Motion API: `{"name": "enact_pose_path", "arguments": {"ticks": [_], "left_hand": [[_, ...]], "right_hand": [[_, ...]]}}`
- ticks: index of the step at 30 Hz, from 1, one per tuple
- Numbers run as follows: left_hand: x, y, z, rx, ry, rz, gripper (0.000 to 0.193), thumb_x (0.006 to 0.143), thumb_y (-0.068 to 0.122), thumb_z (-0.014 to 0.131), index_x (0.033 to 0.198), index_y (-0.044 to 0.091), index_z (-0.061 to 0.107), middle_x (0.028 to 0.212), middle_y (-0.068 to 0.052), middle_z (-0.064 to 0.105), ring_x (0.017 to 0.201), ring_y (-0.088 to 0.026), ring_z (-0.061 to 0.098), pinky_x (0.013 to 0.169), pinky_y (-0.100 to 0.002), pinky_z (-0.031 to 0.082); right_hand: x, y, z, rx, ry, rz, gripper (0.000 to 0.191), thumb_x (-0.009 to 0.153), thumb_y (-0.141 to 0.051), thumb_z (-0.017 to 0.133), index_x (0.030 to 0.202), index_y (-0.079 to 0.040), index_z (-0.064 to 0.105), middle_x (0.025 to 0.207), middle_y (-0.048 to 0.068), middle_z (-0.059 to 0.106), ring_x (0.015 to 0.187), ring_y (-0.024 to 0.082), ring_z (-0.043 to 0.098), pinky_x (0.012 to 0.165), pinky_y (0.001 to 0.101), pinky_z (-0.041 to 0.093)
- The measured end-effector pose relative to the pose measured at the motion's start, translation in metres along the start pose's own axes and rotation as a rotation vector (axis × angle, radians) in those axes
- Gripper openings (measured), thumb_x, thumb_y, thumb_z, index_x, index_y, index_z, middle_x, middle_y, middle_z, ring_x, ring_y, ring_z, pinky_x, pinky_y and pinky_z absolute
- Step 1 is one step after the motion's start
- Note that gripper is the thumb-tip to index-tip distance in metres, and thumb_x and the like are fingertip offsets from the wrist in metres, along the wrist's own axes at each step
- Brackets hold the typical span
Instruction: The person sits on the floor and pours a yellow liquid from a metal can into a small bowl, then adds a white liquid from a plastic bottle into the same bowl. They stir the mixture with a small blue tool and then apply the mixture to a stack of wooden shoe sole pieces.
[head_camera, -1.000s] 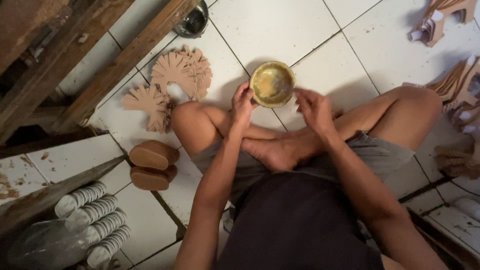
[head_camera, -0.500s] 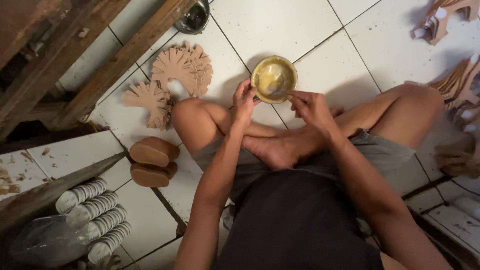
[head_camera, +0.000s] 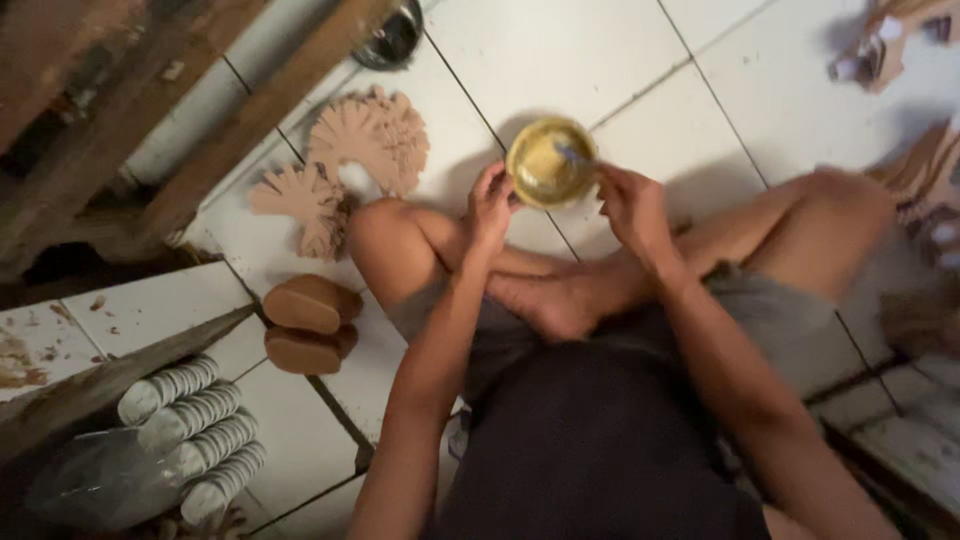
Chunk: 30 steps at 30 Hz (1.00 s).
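**Both hands at a small yellow bowl on the tiled floor**

A person sits cross-legged on the white tiled floor (head_camera: 560, 60), seen from above. The left hand (head_camera: 490, 205) and the right hand (head_camera: 632, 205) meet at a small round bowl (head_camera: 550, 162), which sits just above centre of the frame, beyond the crossed legs. The bowl is upright, its open mouth facing up toward the camera, and its inside is coated with a yellowish paste. Being round, it has no clear long axis.

The left hand's grip is curled against the bowl's left rim, fingers bent and touching it. The right hand's grip is closed at the bowl's right rim; a thin pale streak (head_camera: 572, 155) reaches from its fingertips into the bowl, slanting up and left, but it is too blurred to name. Whether the bowl rests on the floor or is lifted cannot be told.

To the left of the bowl, two flat tan fan-shaped cut-outs (head_camera: 370, 135) lie on the tiles, near the person's left knee. Lower left, two rounded brown blocks (head_camera: 310, 305) lie one beside the other. In the bottom left corner, rows of stacked white ribbed discs (head_camera: 190, 420) lie side by side. Wooden beams (head_camera: 250, 110) cross the upper left diagonally.
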<state>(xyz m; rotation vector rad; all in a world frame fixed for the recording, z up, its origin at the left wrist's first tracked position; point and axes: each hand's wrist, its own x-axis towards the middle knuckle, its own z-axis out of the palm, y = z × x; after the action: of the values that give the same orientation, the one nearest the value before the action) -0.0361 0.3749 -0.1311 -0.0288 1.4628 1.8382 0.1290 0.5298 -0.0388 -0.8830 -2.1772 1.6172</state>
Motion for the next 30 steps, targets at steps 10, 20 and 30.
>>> {"name": "enact_pose_path", "arguments": {"ticks": [10, 20, 30], "left_hand": [[0.002, -0.001, 0.002, 0.076, 0.003, 0.056, 0.030, 0.102, 0.015, 0.062, 0.130, 0.005, 0.061, 0.118, -0.008, 0.065, 0.105, -0.020, 0.066, 0.082, -0.037, 0.063], [0.002, -0.003, 0.004, 0.071, 0.014, 0.035, 0.029, 0.103, 0.017, 0.061, 0.129, 0.004, 0.061, 0.115, -0.008, 0.065, 0.103, -0.020, 0.067, 0.082, -0.039, 0.065], [0.000, 0.001, 0.003, 0.049, -0.012, 0.034, 0.038, 0.100, 0.026, 0.065, 0.132, 0.006, 0.062, 0.115, -0.005, 0.066, 0.103, -0.017, 0.064, 0.084, -0.038, 0.061]], "right_hand": [[-0.005, -0.005, -0.008, -0.067, 0.020, 0.010, 0.028, 0.106, -0.017, 0.061, 0.123, 0.002, 0.072, 0.085, 0.009, 0.070, 0.068, 0.011, 0.064, 0.059, 0.0278, 0.056], [-0.013, 0.007, -0.007, -0.148, -0.225, 0.119, 0.026, 0.103, -0.011, 0.053, 0.116, 0.001, 0.072, 0.073, 0.008, 0.069, 0.059, 0.012, 0.065, 0.055, 0.0308, 0.055], [-0.007, 0.009, -0.005, -0.027, -0.055, 0.066, 0.031, 0.106, -0.023, 0.061, 0.118, 0.002, 0.072, 0.075, 0.006, 0.069, 0.063, 0.009, 0.063, 0.058, 0.0285, 0.053]]}}
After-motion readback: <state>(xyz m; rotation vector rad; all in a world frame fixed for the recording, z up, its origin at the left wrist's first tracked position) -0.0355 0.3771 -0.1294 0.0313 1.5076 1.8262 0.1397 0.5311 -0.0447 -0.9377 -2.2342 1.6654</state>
